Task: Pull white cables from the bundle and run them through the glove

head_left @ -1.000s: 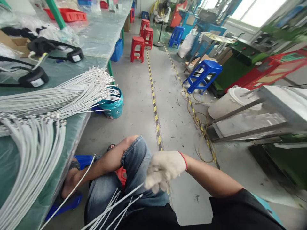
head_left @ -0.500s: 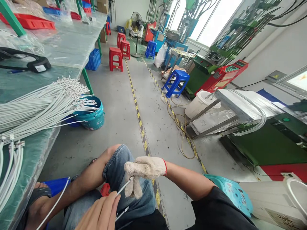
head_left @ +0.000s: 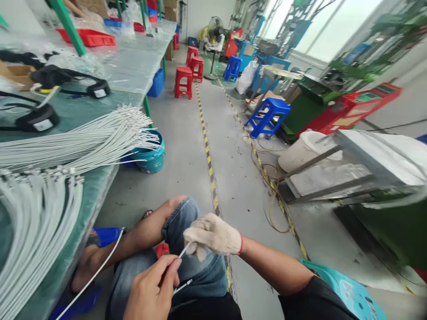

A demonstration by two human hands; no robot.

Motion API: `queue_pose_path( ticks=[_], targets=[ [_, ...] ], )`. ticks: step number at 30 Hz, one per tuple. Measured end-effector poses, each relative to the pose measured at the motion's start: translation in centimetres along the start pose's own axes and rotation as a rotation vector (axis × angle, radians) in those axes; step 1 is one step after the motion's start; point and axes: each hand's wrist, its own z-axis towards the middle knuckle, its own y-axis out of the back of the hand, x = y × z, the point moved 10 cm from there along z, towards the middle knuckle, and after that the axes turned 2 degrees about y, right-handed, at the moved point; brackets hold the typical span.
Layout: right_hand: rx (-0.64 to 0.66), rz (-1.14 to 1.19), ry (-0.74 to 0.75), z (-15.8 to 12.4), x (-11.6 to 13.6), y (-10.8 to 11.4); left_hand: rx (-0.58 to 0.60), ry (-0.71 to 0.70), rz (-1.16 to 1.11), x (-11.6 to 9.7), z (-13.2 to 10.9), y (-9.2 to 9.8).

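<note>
A thin white cable (head_left: 183, 251) runs between my two hands above my lap. My bare left hand (head_left: 151, 286) is closed, pinching the cable between thumb and fingers. My right hand (head_left: 213, 234), in a cream knitted glove with a red cuff edge, closes its fingers on the cable's far end, which they hide. Below the left hand, another white cable end (head_left: 183, 286) with a small connector shows over my jeans. At lower left, a white cable length (head_left: 96, 273) arcs up across my leg.
Bundles of white cables (head_left: 43, 209) lie on the green-topped table (head_left: 125, 86) at left, some ends reaching over a teal bucket (head_left: 151, 158). Red stools (head_left: 183, 82) and a blue stool (head_left: 268, 116) stand ahead. A metal-legged table (head_left: 370, 155) and a hose (head_left: 275, 209) are at right.
The view has swung left, showing more of the table and cables. My gloved fingers, partly extended before, have curled around the cable end. My left hand still pinches the cable.
</note>
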Motion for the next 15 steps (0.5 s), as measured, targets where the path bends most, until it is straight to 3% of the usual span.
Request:
queue_pose_path(
  ticks=[2,4,8,11,13,15],
  targets=[
    [0.035,0.037,-0.024,-0.4,-1.0,-0.3,0.017,0.021,0.02,-0.8,-0.3,-0.4],
    [0.088,-0.071,-0.046,-1.1,-2.2,0.0,0.087,0.049,0.084,-1.1,-0.9,-0.8],
    [0.099,-0.669,0.008,-1.0,-4.5,3.5,0.142,0.227,0.275,1.7,-3.4,0.2],
    [-0.033,-1.145,0.152,0.7,-3.7,5.1,0.132,0.326,0.354,4.6,-6.3,1.0],
    [-0.095,-1.238,0.232,1.6,-1.8,3.8,0.074,0.24,0.329,5.0,-7.8,2.1],
    [-0.009,-1.175,0.314,2.4,0.4,-0.1,-0.138,0.026,0.357,3.8,-9.2,5.5]
  ],
)
